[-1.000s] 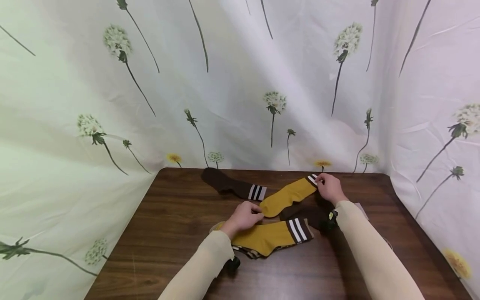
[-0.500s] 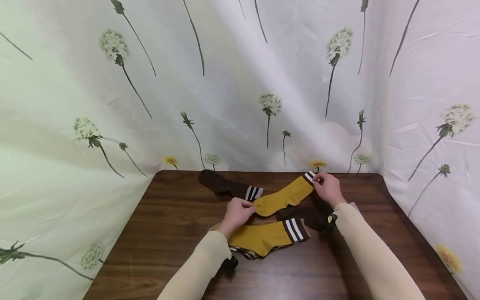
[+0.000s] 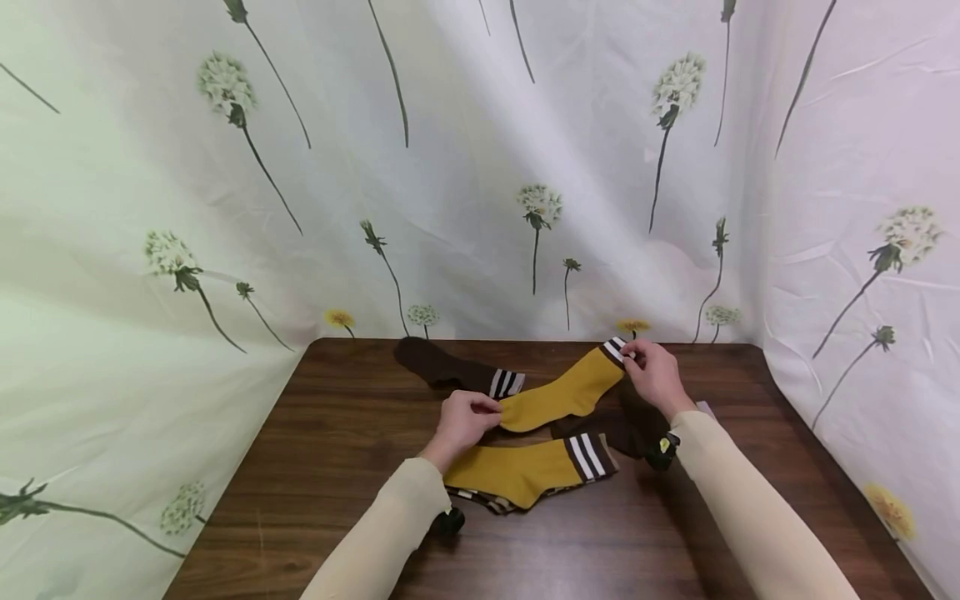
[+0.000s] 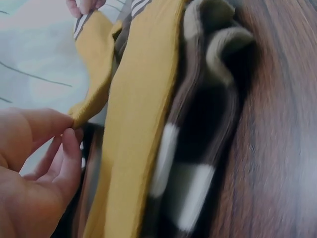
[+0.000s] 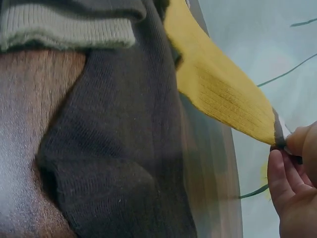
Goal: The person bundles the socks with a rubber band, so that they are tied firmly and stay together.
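the yellow sock point(image 3: 562, 400) is stretched out between two hands, over the far half of the table point(image 3: 337, 500). the left hand point(image 3: 461, 421) pinches its toe between thumb and fingertips; the right hand point(image 3: 654, 375) pinches the edge of its striped cuff point(image 3: 615, 350) the same way. both grips are narrow, one at each end of the same sock.

the relation that counts seems to be the angle between this sock and the lower yellow sock point(image 3: 517, 471), which lies nearer the person on top of dark-and-white patterned layers point(image 4: 190, 193). the held sock's long axis slants, toe near and to the left, cuff farther off and to the right. the lower one lies more nearly crosswise, its banded end also to the right. both heels bulge toward the person. the left hand is the nearer one to that pile, just beyond its toe end; the right hand sits farther off, toward the table's back edge.

a dark sock point(image 3: 600, 429) lies beneath and in front of the held one, near the right sleeve point(image 3: 742, 492). another, a brown sock point(image 3: 450, 367), lies at the back left with its stripes close to the held sock. how high the middle hangs above the dark one is hard to judge from these angles.
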`<state>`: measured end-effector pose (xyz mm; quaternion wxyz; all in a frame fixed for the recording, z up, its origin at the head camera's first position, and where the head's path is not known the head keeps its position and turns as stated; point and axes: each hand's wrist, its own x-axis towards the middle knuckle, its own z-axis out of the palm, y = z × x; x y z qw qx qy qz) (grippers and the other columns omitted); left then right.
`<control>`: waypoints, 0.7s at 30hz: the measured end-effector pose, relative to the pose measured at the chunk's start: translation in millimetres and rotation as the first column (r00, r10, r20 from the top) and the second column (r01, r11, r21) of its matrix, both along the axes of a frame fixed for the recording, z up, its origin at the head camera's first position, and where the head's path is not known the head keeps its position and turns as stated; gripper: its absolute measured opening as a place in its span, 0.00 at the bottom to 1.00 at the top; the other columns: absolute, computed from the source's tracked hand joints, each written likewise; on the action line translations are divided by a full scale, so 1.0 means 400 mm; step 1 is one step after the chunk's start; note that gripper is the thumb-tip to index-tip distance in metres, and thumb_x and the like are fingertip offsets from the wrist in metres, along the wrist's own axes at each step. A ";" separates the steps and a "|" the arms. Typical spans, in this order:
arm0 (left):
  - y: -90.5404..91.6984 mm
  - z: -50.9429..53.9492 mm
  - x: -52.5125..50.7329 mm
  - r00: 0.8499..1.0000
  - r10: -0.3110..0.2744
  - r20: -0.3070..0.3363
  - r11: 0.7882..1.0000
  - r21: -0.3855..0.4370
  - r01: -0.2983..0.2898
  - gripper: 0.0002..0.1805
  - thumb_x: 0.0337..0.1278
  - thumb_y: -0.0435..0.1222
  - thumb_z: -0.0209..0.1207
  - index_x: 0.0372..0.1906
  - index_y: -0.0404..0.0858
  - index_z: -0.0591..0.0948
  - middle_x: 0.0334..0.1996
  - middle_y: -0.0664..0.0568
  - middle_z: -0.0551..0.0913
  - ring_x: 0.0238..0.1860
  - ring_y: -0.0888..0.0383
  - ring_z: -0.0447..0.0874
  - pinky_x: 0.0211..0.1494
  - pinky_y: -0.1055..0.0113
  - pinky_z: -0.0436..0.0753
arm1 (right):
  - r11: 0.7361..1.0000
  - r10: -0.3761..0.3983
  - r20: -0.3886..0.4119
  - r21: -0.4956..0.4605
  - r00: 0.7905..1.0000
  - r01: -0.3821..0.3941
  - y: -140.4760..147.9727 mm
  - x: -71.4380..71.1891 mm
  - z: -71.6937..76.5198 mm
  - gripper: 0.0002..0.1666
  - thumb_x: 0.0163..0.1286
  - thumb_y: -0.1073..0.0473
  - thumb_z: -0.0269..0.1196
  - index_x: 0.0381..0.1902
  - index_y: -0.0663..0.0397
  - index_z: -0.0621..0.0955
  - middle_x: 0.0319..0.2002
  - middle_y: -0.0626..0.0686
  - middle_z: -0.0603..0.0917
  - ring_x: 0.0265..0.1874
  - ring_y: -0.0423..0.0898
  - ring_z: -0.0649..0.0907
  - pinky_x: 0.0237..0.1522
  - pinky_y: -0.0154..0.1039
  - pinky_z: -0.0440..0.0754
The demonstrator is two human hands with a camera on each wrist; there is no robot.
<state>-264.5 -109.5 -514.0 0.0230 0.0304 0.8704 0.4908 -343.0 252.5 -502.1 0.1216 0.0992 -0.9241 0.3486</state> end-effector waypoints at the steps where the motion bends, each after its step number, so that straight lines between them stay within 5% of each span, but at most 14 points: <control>1: -0.005 0.002 0.001 1.000 -0.008 0.005 1.000 0.010 0.008 0.04 0.61 0.32 0.73 0.39 0.40 0.94 0.38 0.51 0.91 0.39 0.56 0.88 0.41 0.62 0.86 | 1.000 0.007 0.007 -0.003 1.000 -0.007 -0.001 0.003 0.002 0.09 0.77 0.66 0.62 0.51 0.61 0.85 0.46 0.64 0.85 0.39 0.58 0.83 0.39 0.52 0.81; 9: -0.048 0.016 0.005 0.999 -0.024 0.035 0.999 0.040 0.023 0.05 0.62 0.30 0.72 0.41 0.40 0.93 0.40 0.50 0.91 0.39 0.57 0.88 0.43 0.62 0.87 | 0.994 0.086 0.047 -0.075 0.995 -0.082 -0.001 0.027 0.022 0.15 0.78 0.69 0.60 0.58 0.61 0.85 0.57 0.69 0.81 0.51 0.66 0.86 0.44 0.57 0.87; 15: -0.079 0.022 0.014 0.998 -0.046 0.033 0.999 0.014 0.046 0.05 0.61 0.29 0.72 0.40 0.37 0.92 0.41 0.49 0.90 0.40 0.56 0.86 0.43 0.63 0.85 | 0.988 0.134 0.062 -0.082 0.989 -0.129 -0.005 0.043 0.033 0.17 0.75 0.73 0.61 0.58 0.60 0.86 0.57 0.67 0.80 0.44 0.61 0.87 0.36 0.47 0.82; 21: -0.107 0.025 0.025 0.997 -0.063 0.045 0.995 0.080 0.060 0.07 0.62 0.27 0.70 0.43 0.37 0.92 0.43 0.48 0.90 0.43 0.55 0.87 0.44 0.62 0.86 | 0.986 0.157 0.044 -0.054 0.987 -0.155 -0.007 0.065 0.039 0.17 0.73 0.73 0.63 0.56 0.61 0.87 0.54 0.66 0.79 0.38 0.53 0.83 0.35 0.43 0.79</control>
